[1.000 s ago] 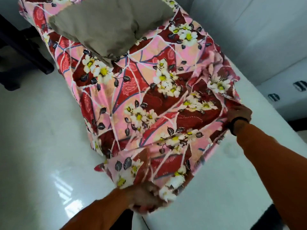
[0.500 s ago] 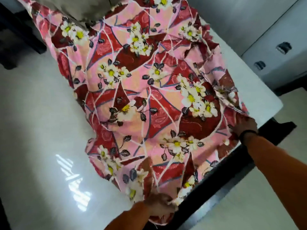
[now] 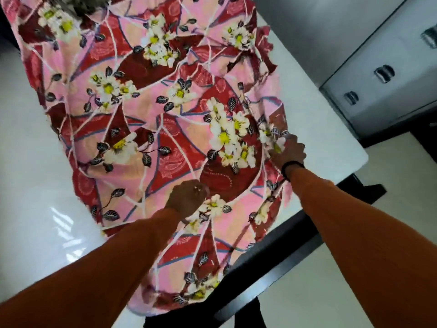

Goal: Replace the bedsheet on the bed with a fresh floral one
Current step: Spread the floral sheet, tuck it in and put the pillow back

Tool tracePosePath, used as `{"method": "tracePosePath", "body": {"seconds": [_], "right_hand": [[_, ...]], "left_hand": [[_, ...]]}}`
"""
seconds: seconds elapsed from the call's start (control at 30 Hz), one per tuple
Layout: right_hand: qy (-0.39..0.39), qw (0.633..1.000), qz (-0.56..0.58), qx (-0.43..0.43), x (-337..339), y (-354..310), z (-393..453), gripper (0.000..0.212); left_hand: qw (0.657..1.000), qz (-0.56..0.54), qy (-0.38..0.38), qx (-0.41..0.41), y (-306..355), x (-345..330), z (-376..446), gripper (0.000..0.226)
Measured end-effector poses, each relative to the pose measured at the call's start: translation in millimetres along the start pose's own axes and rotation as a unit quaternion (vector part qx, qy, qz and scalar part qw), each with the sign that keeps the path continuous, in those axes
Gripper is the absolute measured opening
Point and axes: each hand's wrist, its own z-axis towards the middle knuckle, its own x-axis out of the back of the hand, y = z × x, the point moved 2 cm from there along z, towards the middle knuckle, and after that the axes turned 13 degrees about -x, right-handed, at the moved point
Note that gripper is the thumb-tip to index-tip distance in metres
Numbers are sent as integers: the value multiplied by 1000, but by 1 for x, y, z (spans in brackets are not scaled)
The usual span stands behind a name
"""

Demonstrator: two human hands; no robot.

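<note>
Head view: floral bedsheet point(image 3: 151, 129) bunched along mattress point(image 3: 314, 119), long axis 12 to 6 o'clock. Left hand point(image 3: 186, 201) fisted in cloth at 6; right hand point(image 3: 289, 152) pinches the 3 o'clock edge, nearer the bare side

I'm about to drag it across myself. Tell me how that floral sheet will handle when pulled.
Probably floppy: the sheet lies in wrinkles and drapes limply over the bed's foot edge. Likely light, since the left hand and right hand each bunch it in one fist. It may slide easily; the bare mattress looks smooth and glossy.
</note>
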Motion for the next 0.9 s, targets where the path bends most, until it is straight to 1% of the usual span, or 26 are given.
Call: {"method": "tracePosePath", "body": {"seconds": [0.07, 0.1, 0.13, 0.17, 0.23, 0.27, 0.33, 0.37, 0.4, 0.47, 0.53, 0.57, 0.63, 0.67, 0.7, 0.73, 0.77, 0.8, 0.87, 0.9], "right_hand": [[-19, 998, -10, 53, -2, -33, 41, 85], [-28, 996, -29, 83, -4, -48, 56, 92], [-36, 992, -46, 114, -7, -59, 79, 91], [-44, 988, -46, 142, -7, -67, 94, 78], [-46, 983, 2, 178, -2, -68, 124, 38], [-35, 981, 35, 185, 2, -61, 136, 26], [-7, 980, 120, 157, 25, -33, 158, 20], [2, 980, 147, 133, 39, -11, 167, 21], [-4, 981, 159, 108, 49, 14, 175, 22], [-47, 986, 149, 55, 58, 77, 180, 20], [-84, 988, 127, 40, 64, 132, 173, 23], [-106, 987, 108, 43, 67, 153, 169, 26], [-181, 981, 34, 54, 70, 185, 158, 27], [-225, 973, -10, 49, 70, 199, 155, 21], [-256, 965, -43, 37, 74, 209, 153, 16], [-266, 963, -45, 26, 79, 215, 155, 16], [-254, 967, -18, 12, 85, 217, 159, 17], [-225, 974, 28, 6, 96, 213, 167, 20], [-187, 977, 100, 25, 123, 192, 178, 24], [-195, 974, 107, 49, 132, 179, 185, 33]], "left_hand": [[999, -2, 24, -26, 25, -12, 46, 24], [999, 4, 39, -34, 36, -17, 69, 24], [997, 13, 61, -36, 48, -27, 97, 28], [995, 27, 87, -33, 60, -35, 124, 31], [988, 40, 141, -36, 84, -54, 177, 36], [984, 24, 172, -29, 95, -60, 198, 40], [975, -35, 218, -5, 123, -79, 239, 47], [973, -59, 222, 11, 135, -91, 256, 52], [972, -82, 217, 33, 143, -105, 270, 62], [965, -149, 195, 87, 149, -140, 294, 89], [954, -206, 183, 118, 141, -192, 306, 108], [950, -228, 165, 133, 155, -209, 296, 112], [943, -284, 108, 136, 197, -235, 267, 105], [948, -283, 71, 125, 207, -250, 255, 101], [966, -235, 40, 100, 214, -263, 244, 102], [983, -165, 6, 80, 219, -272, 234, 106], [993, -98, -15, 63, 220, -280, 226, 109], [996, -60, -25, 58, 221, -288, 221, 108], [998, -32, -15, 53, 228, -301, 207, 98], [999, -16, 2, 50, 232, -305, 202, 89]]}}
